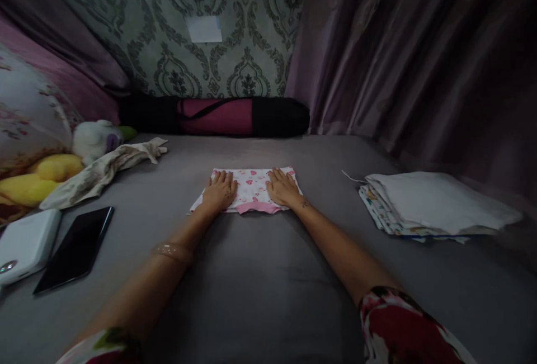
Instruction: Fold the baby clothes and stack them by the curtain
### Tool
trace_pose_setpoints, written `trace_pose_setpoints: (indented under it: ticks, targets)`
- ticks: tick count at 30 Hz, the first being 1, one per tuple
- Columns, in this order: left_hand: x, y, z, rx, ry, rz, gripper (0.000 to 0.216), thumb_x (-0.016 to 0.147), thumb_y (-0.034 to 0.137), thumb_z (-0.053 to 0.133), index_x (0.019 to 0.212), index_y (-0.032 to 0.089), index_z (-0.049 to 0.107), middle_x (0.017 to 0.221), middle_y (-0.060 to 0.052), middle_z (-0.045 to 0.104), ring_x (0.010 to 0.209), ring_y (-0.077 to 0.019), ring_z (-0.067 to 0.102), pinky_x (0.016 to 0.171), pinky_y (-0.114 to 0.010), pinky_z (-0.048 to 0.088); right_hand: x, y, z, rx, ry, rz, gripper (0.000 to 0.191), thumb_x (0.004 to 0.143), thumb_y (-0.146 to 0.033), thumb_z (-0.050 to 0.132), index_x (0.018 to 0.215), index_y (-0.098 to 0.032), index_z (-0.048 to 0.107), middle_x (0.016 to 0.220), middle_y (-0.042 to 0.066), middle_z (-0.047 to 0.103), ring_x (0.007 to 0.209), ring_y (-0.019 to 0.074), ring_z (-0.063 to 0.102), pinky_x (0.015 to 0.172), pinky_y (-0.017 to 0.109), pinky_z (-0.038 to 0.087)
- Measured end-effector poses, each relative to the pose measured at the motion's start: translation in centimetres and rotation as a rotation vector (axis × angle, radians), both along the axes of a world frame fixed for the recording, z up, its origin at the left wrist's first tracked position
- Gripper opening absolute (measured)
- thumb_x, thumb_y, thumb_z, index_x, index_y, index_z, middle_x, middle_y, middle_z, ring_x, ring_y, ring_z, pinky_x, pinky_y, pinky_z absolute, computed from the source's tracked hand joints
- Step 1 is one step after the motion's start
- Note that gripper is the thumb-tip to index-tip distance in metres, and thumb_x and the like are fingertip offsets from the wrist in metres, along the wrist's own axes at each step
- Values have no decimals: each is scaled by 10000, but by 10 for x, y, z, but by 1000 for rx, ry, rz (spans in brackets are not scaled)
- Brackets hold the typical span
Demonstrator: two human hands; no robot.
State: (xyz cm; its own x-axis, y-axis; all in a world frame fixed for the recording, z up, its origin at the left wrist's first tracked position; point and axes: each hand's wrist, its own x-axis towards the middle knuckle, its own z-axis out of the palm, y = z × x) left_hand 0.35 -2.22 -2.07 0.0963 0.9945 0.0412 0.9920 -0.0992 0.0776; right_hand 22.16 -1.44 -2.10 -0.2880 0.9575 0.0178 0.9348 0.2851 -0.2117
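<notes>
A small white garment with a pink print and pink trim (251, 185) lies folded flat on the grey bed surface (260, 274). My left hand (220, 190) rests flat on its left part, fingers stretched out. My right hand (282, 186) lies flat on its right part, fingers stretched out too. Neither hand grips anything.
A stack of folded white cloths (432, 204) sits at the right. At the left lie a dark phone (75, 249), a white box (25, 244), a crumpled cloth (104, 171) and plush toys (62, 157). A black and pink roll (218, 116) lies against the wall.
</notes>
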Motion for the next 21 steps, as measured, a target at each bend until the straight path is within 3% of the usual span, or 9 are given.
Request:
trace_pose_setpoints:
  ticks: [4,7,13,16,21]
  targets:
    - [-8,-1,6,-43,-9,-51,550,989,354,184,1440,118,392,1539,-176,352,1437,-300,288,1129,-517,270,10,3,5,-8,2,50,575,995,-357,247,1490,-80,344,1570,156,286,1456,267,236,1186,450,129]
    - [-25,-7,8,-24,-3,-77,555,992,372,176,1436,123,396,1555,-163,328,1458,-277,246,1154,-517,220,26,5,5,69,-3,1,593,996,-362,240,1488,-45,333,1572,179,269,1461,282,216,1189,450,110]
    - [-56,-14,-7,-38,-149,-97,583,988,414,167,1471,154,364,1577,-132,289,1452,-237,273,1176,-492,195,43,11,-7,17,-4,-33,640,995,-394,230,1456,36,344,1543,226,306,1452,281,238,1181,381,164]
    - [-60,-12,-16,35,-227,-100,577,978,427,206,1442,156,416,1557,-125,337,1431,-239,320,1177,-484,210,42,12,-4,-3,-29,-35,635,995,-393,231,1464,23,334,1554,218,286,1457,283,221,1178,393,170]
    - [-62,-14,-21,250,-383,-123,526,954,405,287,1276,107,578,1425,-156,518,1311,-247,487,1118,-416,360,36,10,10,-26,-45,-38,625,1002,-403,193,1493,-35,311,1572,168,275,1464,282,199,1187,466,106]
